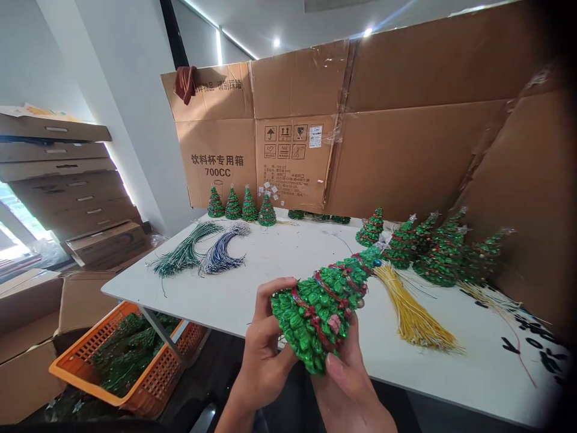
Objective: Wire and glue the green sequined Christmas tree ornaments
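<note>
Held item: green foil tree, cone-shaped, wrapped in crinkled foil pieces, with a red ribbon garland winding around it; held in the air above the front edge of the counter
Left hand: fingers curled around the tree's lower side, clenched on it
Right hand: closed on the tree's base from the other side, grasping it
Handling: looks light and fairly stiff, but the foil seems slippery and could crush or shed; the base looks the safest hold, the tip and garland less so
Counter items: small finished trees along the back edge; dark green wire bundle and blue wire bundle at the left; yellow wire bundle just right of the held tree; larger trees at the right end
Below counter: orange plastic crate of green pieces, off the left corner
In the way: larger trees and yellow wire bundle sit close on the right
</note>
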Demonstrator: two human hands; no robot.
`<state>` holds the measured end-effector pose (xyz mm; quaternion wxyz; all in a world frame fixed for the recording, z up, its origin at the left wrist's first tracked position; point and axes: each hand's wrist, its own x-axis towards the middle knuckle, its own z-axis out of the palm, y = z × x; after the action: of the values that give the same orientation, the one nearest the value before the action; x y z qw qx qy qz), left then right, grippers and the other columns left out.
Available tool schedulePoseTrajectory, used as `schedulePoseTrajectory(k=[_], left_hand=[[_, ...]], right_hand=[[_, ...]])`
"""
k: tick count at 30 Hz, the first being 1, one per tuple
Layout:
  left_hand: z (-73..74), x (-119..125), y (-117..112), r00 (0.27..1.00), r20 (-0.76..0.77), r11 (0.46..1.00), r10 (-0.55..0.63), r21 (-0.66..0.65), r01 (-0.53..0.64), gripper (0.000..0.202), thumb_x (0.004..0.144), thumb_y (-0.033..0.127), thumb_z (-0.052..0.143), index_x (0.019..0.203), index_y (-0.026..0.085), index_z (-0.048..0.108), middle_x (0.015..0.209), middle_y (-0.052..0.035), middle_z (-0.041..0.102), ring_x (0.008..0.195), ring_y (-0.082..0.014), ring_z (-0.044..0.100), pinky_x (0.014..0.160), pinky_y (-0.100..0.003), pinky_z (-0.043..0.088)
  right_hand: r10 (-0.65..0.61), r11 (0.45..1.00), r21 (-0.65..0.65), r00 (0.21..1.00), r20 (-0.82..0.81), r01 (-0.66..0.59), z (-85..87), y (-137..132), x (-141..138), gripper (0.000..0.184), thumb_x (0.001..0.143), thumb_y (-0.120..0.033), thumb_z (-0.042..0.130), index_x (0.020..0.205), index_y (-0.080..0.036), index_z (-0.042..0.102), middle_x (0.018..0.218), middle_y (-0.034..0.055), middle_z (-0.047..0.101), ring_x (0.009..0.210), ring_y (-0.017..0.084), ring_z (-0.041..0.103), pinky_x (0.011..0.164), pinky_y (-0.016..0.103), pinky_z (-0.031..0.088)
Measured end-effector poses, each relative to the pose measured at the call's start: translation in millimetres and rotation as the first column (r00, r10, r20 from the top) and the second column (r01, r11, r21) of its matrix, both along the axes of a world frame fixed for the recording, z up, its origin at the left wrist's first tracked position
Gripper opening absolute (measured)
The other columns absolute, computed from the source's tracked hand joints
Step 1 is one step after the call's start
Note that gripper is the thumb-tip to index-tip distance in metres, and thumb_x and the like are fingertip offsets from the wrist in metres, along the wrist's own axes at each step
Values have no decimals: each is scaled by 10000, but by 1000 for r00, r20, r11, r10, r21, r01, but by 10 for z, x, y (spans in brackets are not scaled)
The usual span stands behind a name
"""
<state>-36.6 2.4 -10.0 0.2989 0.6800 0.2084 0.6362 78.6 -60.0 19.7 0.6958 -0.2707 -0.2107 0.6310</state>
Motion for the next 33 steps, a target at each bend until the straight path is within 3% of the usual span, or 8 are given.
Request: schedulePoseTrajectory(k=[5,12,15,18,23,27,33], left_hand=[[7,36,-16,999,-9,999,38,11,-38,127,992,388,784,1040,279,831,1534,-77,481,1408,-306,515,1119,-371,521],[29,10,-51,1000,0,1000,-20,-23,20,116,1024,321,732,1075,283,828,1532,-76,469,1445,-304,474,1158,-377,498],[30,-28,-57,990,53,990,-131,-49,134,234,1042,431,679,1118,267,828,1566,-90,437,1459,-337,451,1200,-426,472],[24,-37,-51,971,115,977,-208,-33,213,413,975,584,704,1179,242,815,1580,-119,424,1458,-391,435,1231,-498,438],[-9,-6,-34,982,100,987,-160,-7,161,448,895,632,797,1127,249,824,1576,-121,435,1466,-420,431,1220,-534,441],[-21,-4,-19,989,82,993,-120,8,120,478,873,690,799,1102,272,839,1574,-108,439,1468,-415,440,1206,-527,463],[-25,-4,-5,994,66,996,-90,30,89,472,845,724,803,1065,311,869,1559,-82,457,1473,-398,447,1229,-514,455]], right_hand=[[17,1000,7,1000,0,-17,-67,21,20,955,804,-413,844,1641,-487,390,1601,-3,645,1508,315,568,1304,565,352],[36,999,32,999,3,-36,-28,5,3,1017,796,-408,858,1673,-470,347,1582,21,660,1478,336,596,1278,586,390],[35,999,24,999,-10,-35,4,-27,-12,1049,816,-385,855,1699,-459,293,1576,19,663,1478,321,598,1277,571,395],[44,999,28,999,2,-44,2,-40,-9,1049,824,-377,863,1700,-453,290,1593,13,649,1484,302,589,1282,537,390],[39,998,41,999,36,-40,-51,-29,15,1056,814,-408,867,1698,-485,293,1693,21,543,1513,344,555,1245,596,418],[60,998,33,997,42,-61,-46,-32,28,1001,789,-426,889,1650,-507,384,1659,8,583,1496,347,572,1220,578,454],[35,997,66,998,55,-39,-7,-36,9,1016,789,-415,880,1655,-522,359,1669,-5,563,1502,352,564,1204,594,470]])
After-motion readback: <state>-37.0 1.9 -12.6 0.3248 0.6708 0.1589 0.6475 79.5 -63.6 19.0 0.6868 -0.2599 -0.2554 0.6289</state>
